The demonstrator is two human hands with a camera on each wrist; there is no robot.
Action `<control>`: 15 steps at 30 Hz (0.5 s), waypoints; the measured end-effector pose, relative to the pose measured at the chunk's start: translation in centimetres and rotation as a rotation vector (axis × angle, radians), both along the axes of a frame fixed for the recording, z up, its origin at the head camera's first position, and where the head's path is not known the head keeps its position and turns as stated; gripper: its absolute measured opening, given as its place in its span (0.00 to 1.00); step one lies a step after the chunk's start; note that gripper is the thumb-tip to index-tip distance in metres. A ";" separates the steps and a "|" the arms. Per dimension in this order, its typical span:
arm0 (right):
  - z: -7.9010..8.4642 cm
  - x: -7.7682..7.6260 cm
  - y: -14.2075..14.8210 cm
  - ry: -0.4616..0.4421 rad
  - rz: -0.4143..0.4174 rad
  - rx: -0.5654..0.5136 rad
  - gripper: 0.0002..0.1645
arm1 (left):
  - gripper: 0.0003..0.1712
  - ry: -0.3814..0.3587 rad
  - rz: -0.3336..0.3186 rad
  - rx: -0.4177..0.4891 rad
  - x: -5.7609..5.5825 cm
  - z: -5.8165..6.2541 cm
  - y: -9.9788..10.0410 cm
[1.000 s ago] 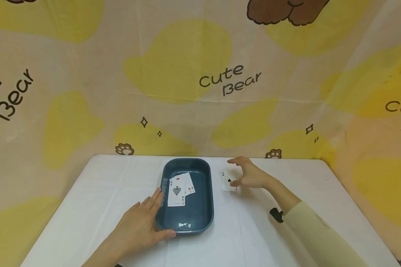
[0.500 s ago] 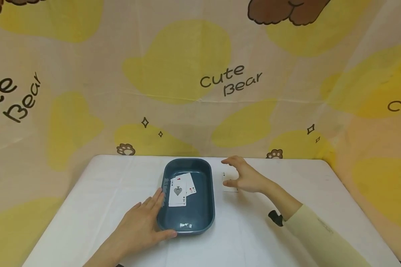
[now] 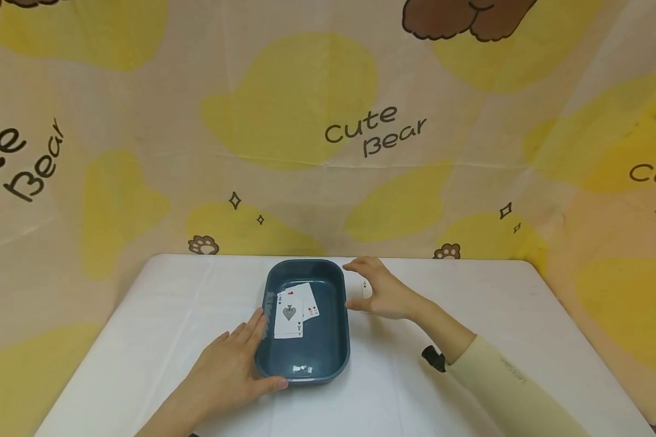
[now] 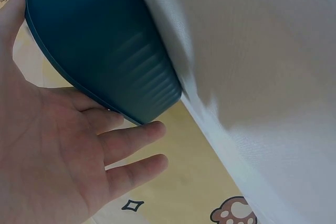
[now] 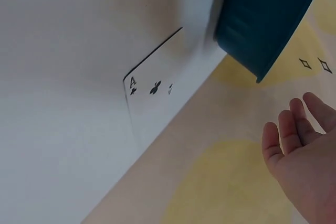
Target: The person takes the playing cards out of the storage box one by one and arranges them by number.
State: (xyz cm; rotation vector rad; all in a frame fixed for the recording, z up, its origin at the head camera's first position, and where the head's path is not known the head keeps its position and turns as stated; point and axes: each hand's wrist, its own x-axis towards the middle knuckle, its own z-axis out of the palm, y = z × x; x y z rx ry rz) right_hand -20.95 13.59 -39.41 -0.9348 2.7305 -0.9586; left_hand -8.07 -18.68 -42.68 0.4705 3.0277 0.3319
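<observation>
The deep dark-blue tray [image 3: 322, 349], rectangular with rounded corners and a glossy finish, stands upright and lengthwise in front of the person, probably so that both sides fall within reach. Inside it, toward the left wall, white paper playing cards overlap: an upright ace of spades [image 3: 288, 314] on top, and a tilted card with red marks [image 3: 311, 301] partly beneath it. Another card's edge peeps out below the ace.

The left hand [image 3: 226, 370] rests against the tray's left side, its fingers nearly straight, the last two spread in the left wrist view, with the thumb at the near corner. It seems set there to steady the tray rather than to lift it.

The right hand [image 3: 387, 292] arches beside the opposite wall, thumb and fingers well apart with nothing between them, a spread that would suit the tray's side better than a thin card. Whether the fingertips touch the rim I cannot tell. Below that hand, the white ace of clubs [image 5: 156, 86] lies face up on the white cloth-covered table [image 3: 503, 297].
</observation>
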 end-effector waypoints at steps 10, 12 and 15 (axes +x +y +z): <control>-0.4 0.5 -2.4 0.012 0.043 0.040 0.47 | 0.73 -0.016 0.001 -0.001 0.0 0.2 0.0; -0.7 0.5 -3.0 0.017 0.054 0.053 0.48 | 0.73 -0.013 -0.005 -0.002 -0.1 0.2 0.0; -1.1 0.6 -3.7 0.021 0.072 0.060 0.48 | 0.73 -0.010 -0.010 -0.005 -0.1 0.1 -0.1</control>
